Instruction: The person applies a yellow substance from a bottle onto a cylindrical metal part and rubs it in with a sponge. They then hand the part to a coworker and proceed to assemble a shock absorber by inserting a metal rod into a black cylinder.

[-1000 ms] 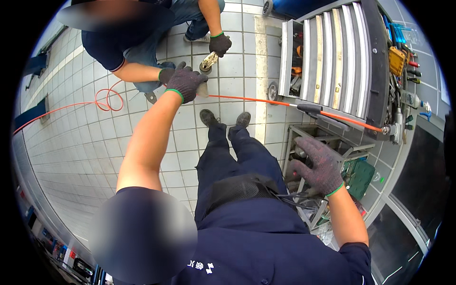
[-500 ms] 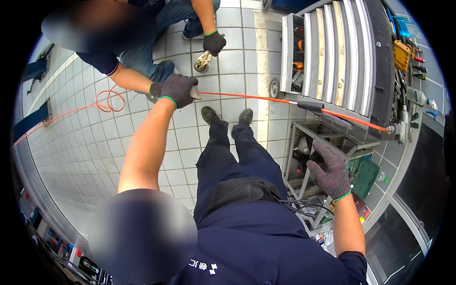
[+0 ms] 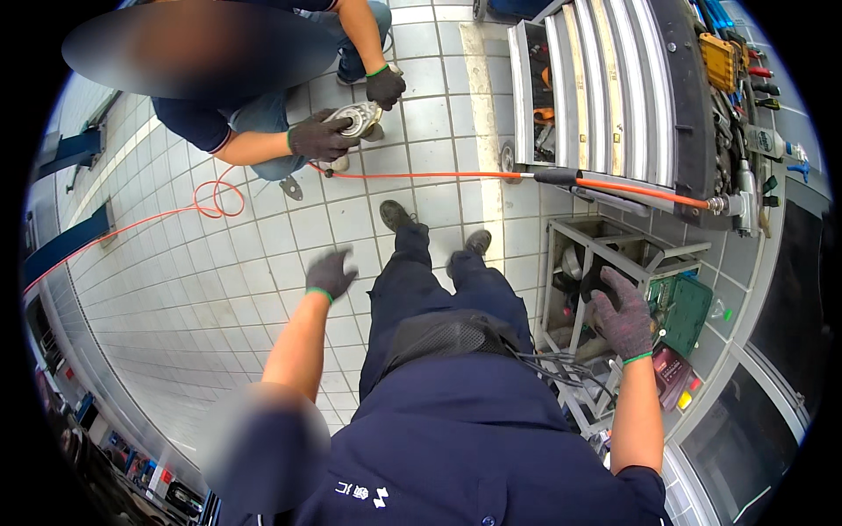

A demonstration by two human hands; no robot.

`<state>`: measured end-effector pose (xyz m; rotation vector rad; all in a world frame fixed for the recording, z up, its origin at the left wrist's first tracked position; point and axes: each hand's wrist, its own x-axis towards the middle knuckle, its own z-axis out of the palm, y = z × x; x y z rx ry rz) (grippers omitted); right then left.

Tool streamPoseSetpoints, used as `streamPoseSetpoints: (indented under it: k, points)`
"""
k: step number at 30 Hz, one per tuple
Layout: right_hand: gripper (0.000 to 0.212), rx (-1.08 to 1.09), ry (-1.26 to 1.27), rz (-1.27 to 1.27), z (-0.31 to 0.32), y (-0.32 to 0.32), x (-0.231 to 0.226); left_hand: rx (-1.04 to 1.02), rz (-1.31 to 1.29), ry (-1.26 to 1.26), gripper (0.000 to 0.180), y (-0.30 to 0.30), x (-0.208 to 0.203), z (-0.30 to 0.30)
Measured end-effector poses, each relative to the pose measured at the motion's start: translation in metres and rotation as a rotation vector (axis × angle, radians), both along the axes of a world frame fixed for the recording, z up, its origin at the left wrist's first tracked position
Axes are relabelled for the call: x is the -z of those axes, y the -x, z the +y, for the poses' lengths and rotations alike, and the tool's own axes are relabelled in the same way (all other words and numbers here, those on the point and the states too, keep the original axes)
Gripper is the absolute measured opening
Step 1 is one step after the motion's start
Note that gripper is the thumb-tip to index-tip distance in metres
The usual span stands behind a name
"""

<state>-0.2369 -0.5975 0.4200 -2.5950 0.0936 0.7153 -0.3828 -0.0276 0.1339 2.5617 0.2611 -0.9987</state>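
My left hand [image 3: 330,273], in a dark knit glove with a green cuff, hangs over the tiled floor. It is slightly blurred, fingers apart and holding nothing. My right hand [image 3: 624,316], gloved likewise, is open in the air beside a grey metal frame rack [image 3: 574,289]. Across from me a crouching co-worker holds a round, silvery metal part [image 3: 358,118] between two gloved hands. Just below those hands, an orange air hose [image 3: 421,174] stretches right to a dark grip near the tool cabinet. A small pale piece [image 3: 340,164] sits by the hose's left end, its kind unclear.
At the right stands a tool cabinet [image 3: 614,96] with one drawer [image 3: 532,96] pulled out. Hand tools and a spray bottle [image 3: 767,142] lie along its top. Below are an open green case [image 3: 684,311] and a dark red box [image 3: 671,373]. A flat metal plate [image 3: 291,188] lies near the co-worker.
My left hand has drawn back toward me from the pale piece near the hose. The co-worker's hands have come together on the round metal part. My right hand stays nearly in place.
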Motion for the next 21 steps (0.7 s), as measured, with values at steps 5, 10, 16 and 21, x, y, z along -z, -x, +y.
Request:
streamPoseSetpoints:
  k: [5, 10, 16, 21]
  points:
    - [0.052, 0.293, -0.203, 0.085, -0.107, 0.037, 0.017, -0.015, 0.630, -0.027, 0.044, 0.202, 0.001, 0.000]
    - [0.057, 0.521, -0.281, 0.018, -0.259, 0.149, 0.017, -0.010, 0.513, -0.036, 0.038, 0.232, -0.024, -0.015]
    - [0.058, 0.885, -0.226, -0.050, -0.312, 0.346, 0.039, 0.006, 0.286, 0.297, 0.039, 0.149, -0.012, -0.088]
    - [0.067, 1.255, -0.148, 0.068, -0.265, 0.591, 0.075, 0.061, 0.141, 0.311, 0.056, 0.006, -0.037, -0.157]
